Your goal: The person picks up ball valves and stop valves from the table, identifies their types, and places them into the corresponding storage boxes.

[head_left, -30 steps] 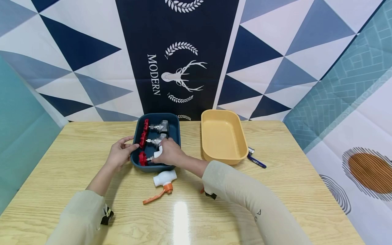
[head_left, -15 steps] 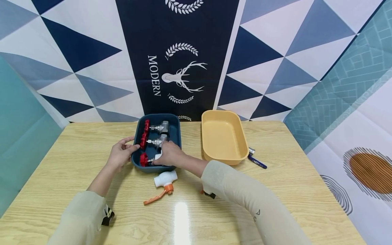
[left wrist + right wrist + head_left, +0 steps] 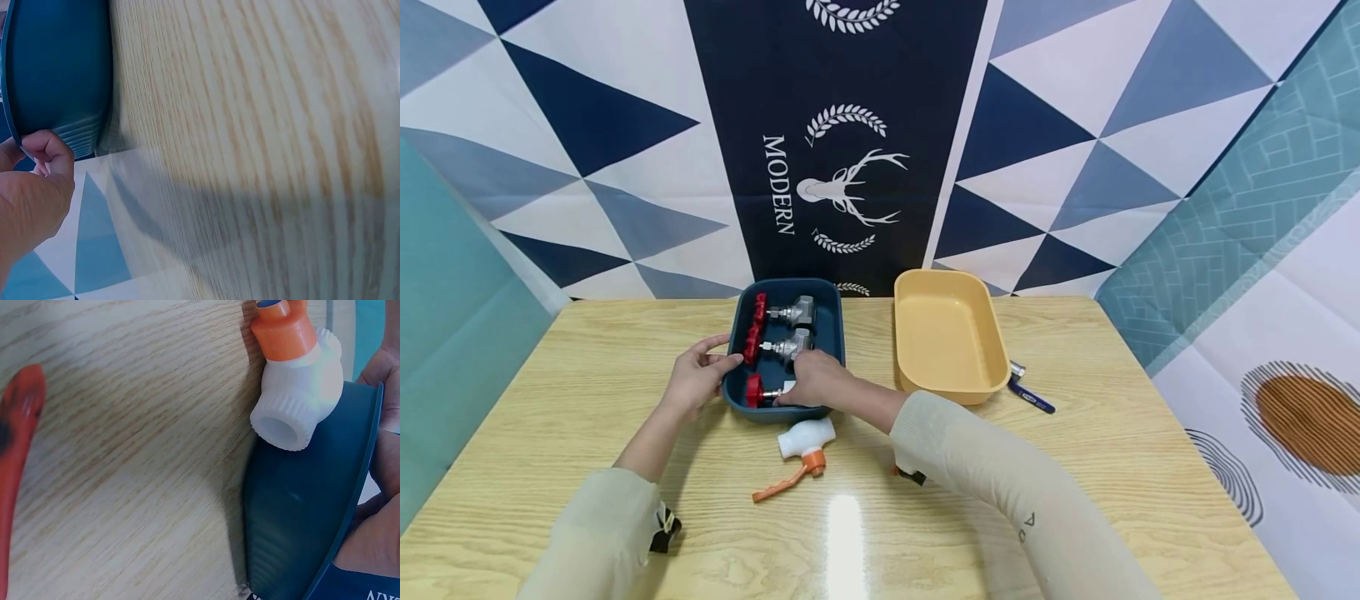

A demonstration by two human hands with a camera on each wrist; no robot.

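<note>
At the left side of a dark blue bin (image 3: 833,321), my left hand (image 3: 695,377) pinches the rim between thumb and fingers; the left wrist view shows this grip (image 3: 47,153). Two metal gate valves (image 3: 796,312) with red handwheels lie in the bin, and a third red handwheel (image 3: 754,390) with a metal stem sits at its near end. My right hand (image 3: 817,379) reaches inside there, its fingers around a white pipe fitting (image 3: 788,386) that is mostly hidden. In front of the bin lies a white ball valve (image 3: 807,437) with an orange lever.
A yellow bin (image 3: 951,333) stands to the right. Beside it lies a metal valve with a blue lever (image 3: 1032,397). Under the right forearm, a red-orange handle (image 3: 22,412) rests on the wooden table (image 3: 737,550). A patterned cloth wall rises behind.
My right hand has sunk slightly into the bin with the white fitting, which now shows less. The left hand keeps its place on the rim.
</note>
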